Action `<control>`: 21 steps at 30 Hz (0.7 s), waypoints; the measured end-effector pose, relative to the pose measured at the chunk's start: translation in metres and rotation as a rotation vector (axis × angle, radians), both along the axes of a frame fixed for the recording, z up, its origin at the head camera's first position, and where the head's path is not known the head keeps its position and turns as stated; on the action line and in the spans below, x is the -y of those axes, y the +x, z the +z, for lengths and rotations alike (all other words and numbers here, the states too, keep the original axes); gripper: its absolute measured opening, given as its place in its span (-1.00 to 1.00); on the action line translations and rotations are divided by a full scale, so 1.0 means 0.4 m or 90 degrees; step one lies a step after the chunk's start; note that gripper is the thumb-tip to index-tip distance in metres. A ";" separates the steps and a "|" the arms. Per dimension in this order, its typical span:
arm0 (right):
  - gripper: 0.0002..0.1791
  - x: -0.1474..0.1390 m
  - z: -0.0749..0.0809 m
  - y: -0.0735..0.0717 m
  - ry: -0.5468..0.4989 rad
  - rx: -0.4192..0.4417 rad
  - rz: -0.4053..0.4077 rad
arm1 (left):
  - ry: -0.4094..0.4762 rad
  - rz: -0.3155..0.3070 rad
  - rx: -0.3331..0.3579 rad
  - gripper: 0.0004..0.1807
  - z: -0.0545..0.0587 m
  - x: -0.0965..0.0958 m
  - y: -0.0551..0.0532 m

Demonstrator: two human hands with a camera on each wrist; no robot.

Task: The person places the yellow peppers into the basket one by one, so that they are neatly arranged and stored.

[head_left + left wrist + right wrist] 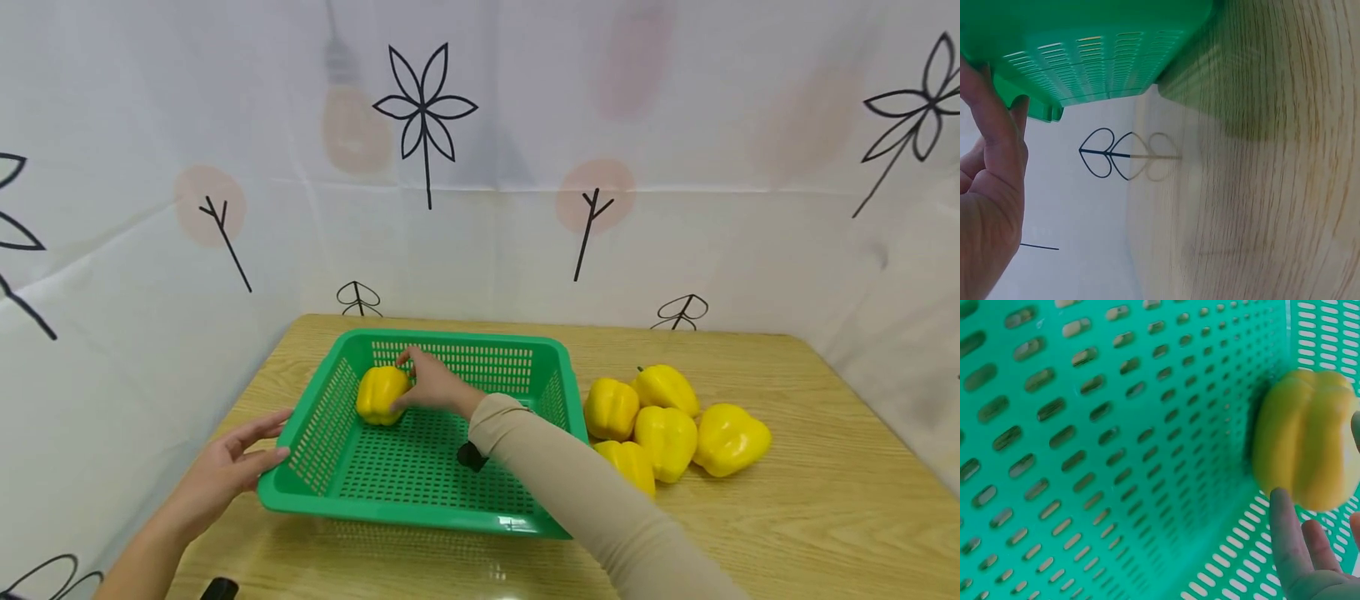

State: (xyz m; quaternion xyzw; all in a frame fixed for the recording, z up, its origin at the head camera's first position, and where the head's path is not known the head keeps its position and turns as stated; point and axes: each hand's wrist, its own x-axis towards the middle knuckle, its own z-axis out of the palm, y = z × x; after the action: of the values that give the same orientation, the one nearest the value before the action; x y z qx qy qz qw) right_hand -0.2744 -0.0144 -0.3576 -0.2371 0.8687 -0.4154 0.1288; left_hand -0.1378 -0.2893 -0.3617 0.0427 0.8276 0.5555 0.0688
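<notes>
A green plastic basket (416,512) with slotted walls sits on the wooden table. One yellow bell pepper (381,397) lies inside, towards its left wall. My left hand (225,463) grips the basket's left rim, thumb on the near corner; the left wrist view shows its fingers bent at the green edge. Reaching in from the right, my right hand (438,385) is beside the pepper, thumb to the front and fingers to the back. In the right wrist view the fingers are extended and spread, one fingertip (1280,499) right at the pepper's lower edge.
Several yellow bell peppers (666,442) lie grouped on the table (832,500) just right of the basket. A white printed cloth (495,250) hangs behind and along the sides of the table. Black wrist-camera parts (472,456) show near the arms.
</notes>
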 end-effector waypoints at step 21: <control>-0.55 -0.062 0.125 0.065 -0.199 0.062 -0.009 | 0.027 -0.008 0.003 -0.39 -0.002 0.000 0.000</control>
State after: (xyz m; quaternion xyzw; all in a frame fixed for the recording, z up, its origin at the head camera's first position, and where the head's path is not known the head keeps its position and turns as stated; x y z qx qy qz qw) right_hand -0.2484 0.0104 -0.3076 -0.2276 0.7876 -0.5578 0.1295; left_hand -0.1378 -0.2893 -0.3626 0.0482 0.8153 0.5722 0.0736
